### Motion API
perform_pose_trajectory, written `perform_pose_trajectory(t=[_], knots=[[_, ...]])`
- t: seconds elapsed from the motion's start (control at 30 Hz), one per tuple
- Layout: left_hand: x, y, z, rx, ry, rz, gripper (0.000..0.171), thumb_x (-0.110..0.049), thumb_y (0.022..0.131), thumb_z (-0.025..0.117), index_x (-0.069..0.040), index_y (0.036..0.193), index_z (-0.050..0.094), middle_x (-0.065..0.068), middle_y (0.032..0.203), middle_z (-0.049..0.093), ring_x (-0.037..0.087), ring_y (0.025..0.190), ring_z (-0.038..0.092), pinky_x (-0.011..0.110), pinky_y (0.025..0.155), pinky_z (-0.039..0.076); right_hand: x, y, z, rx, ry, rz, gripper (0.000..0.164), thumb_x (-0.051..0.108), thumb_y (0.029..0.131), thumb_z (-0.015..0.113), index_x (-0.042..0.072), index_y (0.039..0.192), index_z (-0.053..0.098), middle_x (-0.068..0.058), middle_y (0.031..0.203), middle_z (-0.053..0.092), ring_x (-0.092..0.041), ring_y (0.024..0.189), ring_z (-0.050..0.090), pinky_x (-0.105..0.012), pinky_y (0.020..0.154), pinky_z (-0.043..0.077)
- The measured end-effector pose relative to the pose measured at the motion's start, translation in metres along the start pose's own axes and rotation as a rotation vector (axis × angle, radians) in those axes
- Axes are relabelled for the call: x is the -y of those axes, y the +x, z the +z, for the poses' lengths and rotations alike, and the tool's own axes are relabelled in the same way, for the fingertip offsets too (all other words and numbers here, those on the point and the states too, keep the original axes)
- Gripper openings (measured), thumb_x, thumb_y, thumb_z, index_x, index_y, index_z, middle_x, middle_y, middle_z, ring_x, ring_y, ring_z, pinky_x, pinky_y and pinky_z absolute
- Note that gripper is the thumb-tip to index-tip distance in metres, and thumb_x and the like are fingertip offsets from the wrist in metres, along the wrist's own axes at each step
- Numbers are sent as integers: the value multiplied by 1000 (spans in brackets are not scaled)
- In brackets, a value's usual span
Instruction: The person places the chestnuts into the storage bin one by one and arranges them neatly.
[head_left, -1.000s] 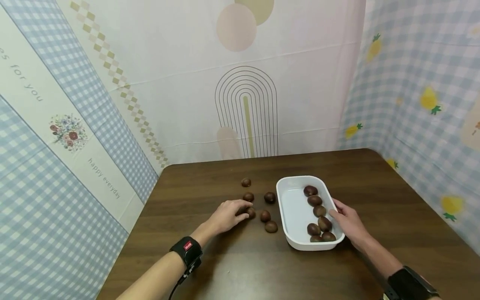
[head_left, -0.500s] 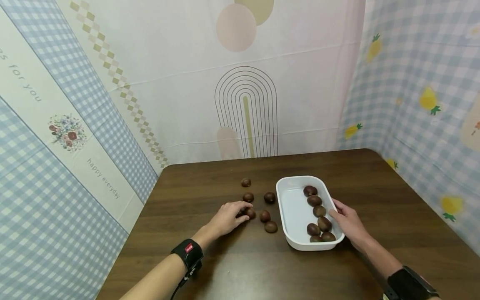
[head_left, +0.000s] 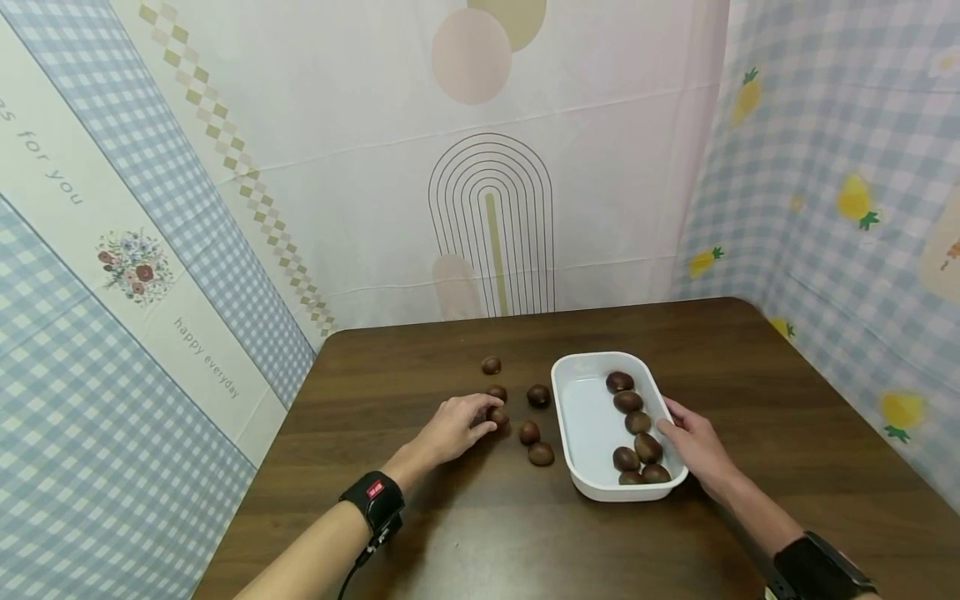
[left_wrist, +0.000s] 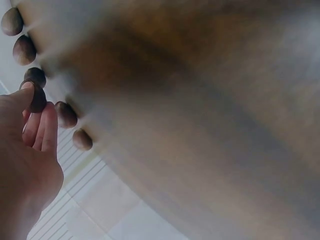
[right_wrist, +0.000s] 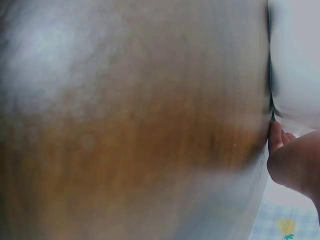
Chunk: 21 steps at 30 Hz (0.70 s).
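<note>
My left hand (head_left: 452, 428) pinches a brown chestnut (head_left: 498, 417) between thumb and fingers, low over the table. The left wrist view shows that chestnut (left_wrist: 38, 99) from the side, the thumb on one face and the fingertips on the other. Just behind it lies another chestnut (head_left: 497, 393), partly covered by the fingers. My right hand (head_left: 697, 442) grips the right wall of a white rectangular dish (head_left: 592, 493), thumb at the rim and fingers outside. Several chestnuts (head_left: 638, 422) lie along the dish's right side. In the right wrist view the right hand (right_wrist: 295, 160) touches the dish's white wall.
Between the left hand and the dish sit three loose chestnuts, one (head_left: 538, 396) close to the dish's left wall. A further chestnut (head_left: 491, 365) lies toward the back of the brown wooden table (head_left: 390, 358). Patterned cloths (head_left: 600, 167) hang behind and at both sides.
The left hand has taken hold of the chestnut at its fingertips and raised it slightly, shifting it a little away from me. The right hand and dish stay put.
</note>
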<state>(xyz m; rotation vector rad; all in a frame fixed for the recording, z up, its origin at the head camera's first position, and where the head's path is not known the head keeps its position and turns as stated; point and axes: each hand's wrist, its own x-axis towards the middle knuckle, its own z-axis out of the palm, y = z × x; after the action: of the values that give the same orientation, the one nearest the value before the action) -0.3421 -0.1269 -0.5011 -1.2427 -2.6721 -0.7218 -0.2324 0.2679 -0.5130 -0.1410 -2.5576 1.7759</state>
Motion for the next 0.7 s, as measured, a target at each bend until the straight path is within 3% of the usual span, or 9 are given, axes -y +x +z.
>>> perform_pose_trajectory(t=[0.23,0.47,0.7], knots=[[-7,17,-11,-36,4,47,35,-14,101,75,-5,134,69,7,123,75,20,103,73,38,86,61,1,-2,1,-12,13,-3,55,11,111,46,-6,163,33,-34,154,48,-38,128,59,-20,82,54],[-25,44,-20,-65,23,91,35,-16,102,74,-9,136,68,2,114,74,15,94,69,34,81,57,0,-1,0,-9,5,-9,55,12,112,46,-6,163,32,-35,154,47,-38,128,59,-21,83,55],[-56,73,-16,5,45,113,38,-20,105,71,-11,141,66,1,131,71,12,110,68,29,95,54,3,-1,1,-8,1,13,56,14,113,45,-5,163,31,-35,155,45,-40,128,59,-27,87,57]])
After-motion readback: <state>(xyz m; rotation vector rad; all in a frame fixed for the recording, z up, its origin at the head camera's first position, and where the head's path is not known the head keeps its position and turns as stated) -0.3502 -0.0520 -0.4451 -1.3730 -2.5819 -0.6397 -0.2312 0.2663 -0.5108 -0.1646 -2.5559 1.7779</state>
